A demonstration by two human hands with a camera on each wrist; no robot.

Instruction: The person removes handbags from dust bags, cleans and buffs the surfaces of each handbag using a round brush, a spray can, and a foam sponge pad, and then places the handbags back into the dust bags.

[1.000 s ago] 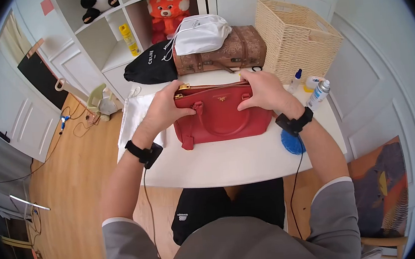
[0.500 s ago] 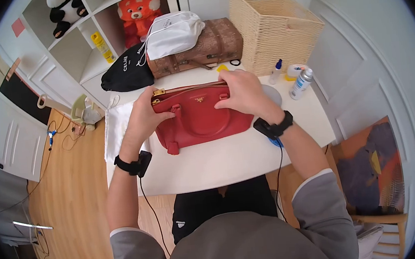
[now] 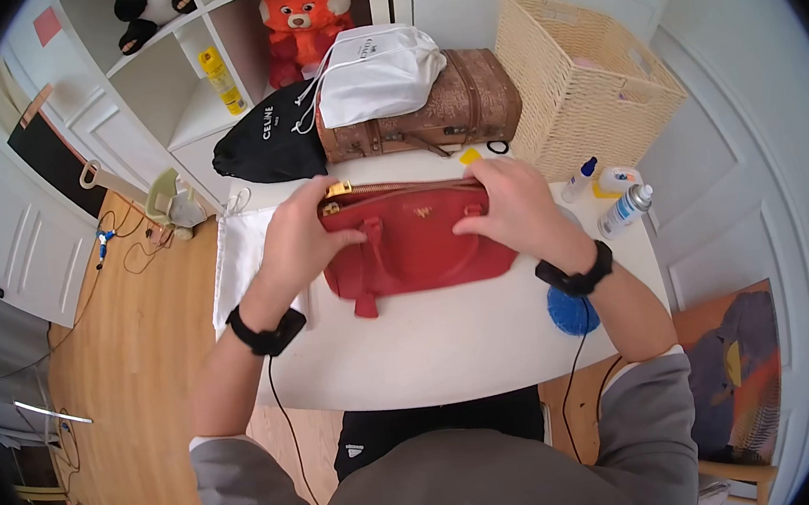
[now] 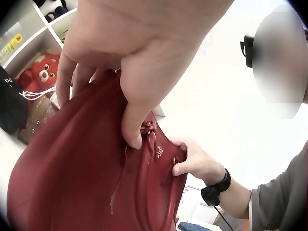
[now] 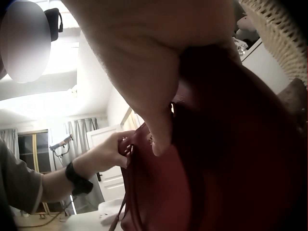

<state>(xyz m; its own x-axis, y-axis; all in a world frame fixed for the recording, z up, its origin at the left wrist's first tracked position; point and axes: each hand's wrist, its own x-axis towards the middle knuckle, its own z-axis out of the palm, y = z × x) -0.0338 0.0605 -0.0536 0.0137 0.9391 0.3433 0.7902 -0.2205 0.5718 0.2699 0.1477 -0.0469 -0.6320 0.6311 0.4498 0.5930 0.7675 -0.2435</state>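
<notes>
A red handbag (image 3: pixel 423 246) with gold zip hardware and a hanging tag stands on the white table in the head view. My left hand (image 3: pixel 306 238) grips its left top end, thumb (image 4: pixel 132 125) on the front by a handle mount and the other fingers behind the rim. At the right top end my right hand (image 3: pixel 522 207) holds it the same way, its thumb (image 5: pixel 161 132) pressed to the front face. The bag's handles droop over its front. Both wrist views show the red leather close up; the fingers at the back are mostly hidden.
Behind the bag lie a black drawstring pouch (image 3: pixel 267 134) and a brown case (image 3: pixel 468 100) with a white pouch (image 3: pixel 378 75) on top. A wicker basket (image 3: pixel 583 79), a spray can (image 3: pixel 626 210) and a blue round item (image 3: pixel 574 309) are to the right. White cloth (image 3: pixel 240 268) lies left.
The head view shifted sideways and back. Both hands keep their hold on the handbag, whose top now faces the head camera more and whose front looks shorter.
</notes>
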